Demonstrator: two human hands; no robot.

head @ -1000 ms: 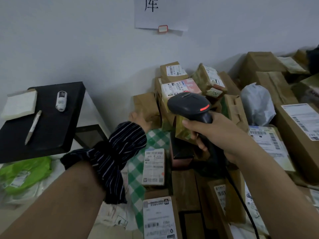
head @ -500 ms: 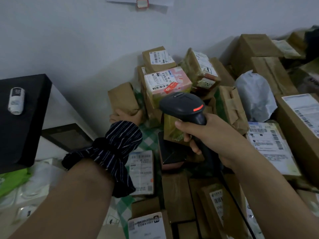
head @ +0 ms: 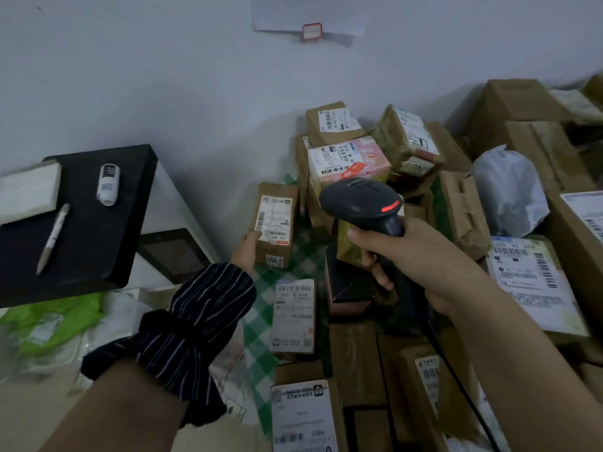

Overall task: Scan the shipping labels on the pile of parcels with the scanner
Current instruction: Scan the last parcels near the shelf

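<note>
A pile of brown cardboard parcels (head: pixel 355 363) with white shipping labels fills the floor against the wall. My left hand (head: pixel 245 251), below a striped dark cuff, grips a small brown parcel (head: pixel 275 223) at its lower left and holds it upright, its label facing me. My right hand (head: pixel 404 252) is closed around the handle of a black scanner (head: pixel 362 202) with a red light on its head. The scanner's head sits just right of the held parcel, in front of a pink-labelled box (head: pixel 349 159).
A black tray (head: pixel 88 243) at the left carries a pen (head: pixel 52 238), a small white roll (head: pixel 108 184) and a notepad (head: pixel 27 190). Green bags (head: pixel 49 324) lie under it. A grey plastic bag (head: pixel 509 190) and large boxes (head: pixel 522 102) stand at the right. The scanner's cable (head: pixel 456 373) trails down.
My left hand has turned the small brown parcel over, so its label now faces up towards me. The scanner has stayed close to the same spot. The view has shifted right and down.
</note>
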